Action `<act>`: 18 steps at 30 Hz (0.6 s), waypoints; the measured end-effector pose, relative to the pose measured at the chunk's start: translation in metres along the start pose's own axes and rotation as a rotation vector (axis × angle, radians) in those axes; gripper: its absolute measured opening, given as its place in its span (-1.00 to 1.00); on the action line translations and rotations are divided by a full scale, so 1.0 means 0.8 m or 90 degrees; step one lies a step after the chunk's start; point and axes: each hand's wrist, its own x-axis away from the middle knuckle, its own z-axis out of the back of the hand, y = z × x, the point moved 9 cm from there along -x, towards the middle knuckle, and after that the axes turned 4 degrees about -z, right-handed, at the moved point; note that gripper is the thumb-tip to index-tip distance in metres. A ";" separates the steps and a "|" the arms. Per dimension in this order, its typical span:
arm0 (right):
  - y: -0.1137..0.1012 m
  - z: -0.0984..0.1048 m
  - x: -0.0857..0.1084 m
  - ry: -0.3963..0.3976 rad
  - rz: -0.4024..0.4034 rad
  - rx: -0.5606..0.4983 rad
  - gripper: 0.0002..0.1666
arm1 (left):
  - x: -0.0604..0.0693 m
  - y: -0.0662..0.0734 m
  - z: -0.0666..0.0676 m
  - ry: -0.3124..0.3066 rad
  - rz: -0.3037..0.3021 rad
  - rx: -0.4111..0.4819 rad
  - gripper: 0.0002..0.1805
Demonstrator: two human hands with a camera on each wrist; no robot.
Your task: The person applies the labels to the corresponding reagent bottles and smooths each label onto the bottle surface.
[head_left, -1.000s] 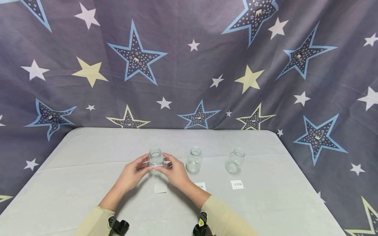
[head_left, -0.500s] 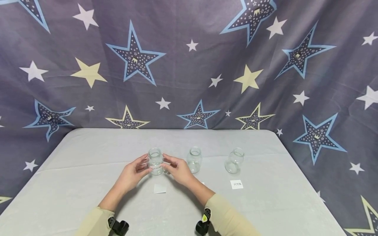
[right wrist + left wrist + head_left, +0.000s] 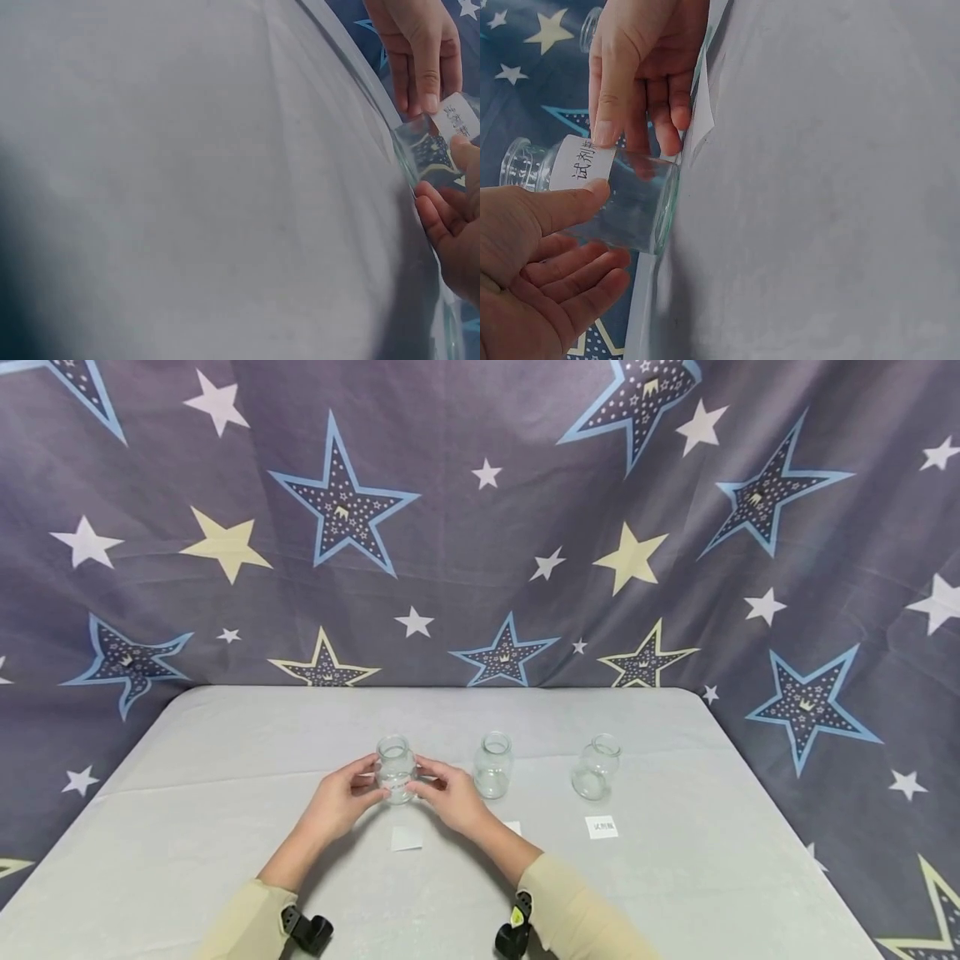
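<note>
A clear glass jar [image 3: 395, 763] stands upright, held between both hands at the left of a row of jars. The left hand [image 3: 336, 803] grips its left side, thumb in front and fingers around the side. From the right, the right hand [image 3: 454, 798] holds it with thumb and fingers. In the left wrist view a white label [image 3: 568, 163] with black characters lies on the jar's front, with both thumbs touching it. The label [image 3: 454, 120] also shows in the right wrist view. Nearer the person lies a blank white card [image 3: 407, 838].
Two more glass jars stand to the right, one [image 3: 493, 767] near the right hand, one [image 3: 597, 768] farther off. A card [image 3: 602, 827] with characters lies before the far jar; another [image 3: 513, 827] is mostly covered by the right forearm. A starry curtain [image 3: 450, 527] hangs behind the table [image 3: 247, 727].
The right thumb has shifted right from the middle of the jar's front toward its side. The right forearm has moved slightly right and covers more of the middle card. The left hand has barely moved.
</note>
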 end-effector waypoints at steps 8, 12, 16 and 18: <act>0.000 0.009 -0.001 -0.003 -0.022 -0.028 -0.60 | 0.000 0.005 0.005 -0.002 -0.033 0.029 -0.36; -0.025 0.014 0.007 -0.012 -0.015 -0.048 -0.57 | 0.001 0.006 0.009 0.002 -0.036 0.037 -0.36; -0.049 0.019 0.017 -0.009 -0.013 -0.053 -0.61 | 0.002 0.005 0.008 0.001 -0.032 0.034 -0.38; -0.049 0.019 0.018 -0.004 -0.021 -0.051 -0.62 | 0.003 0.006 0.009 0.005 -0.032 0.037 -0.39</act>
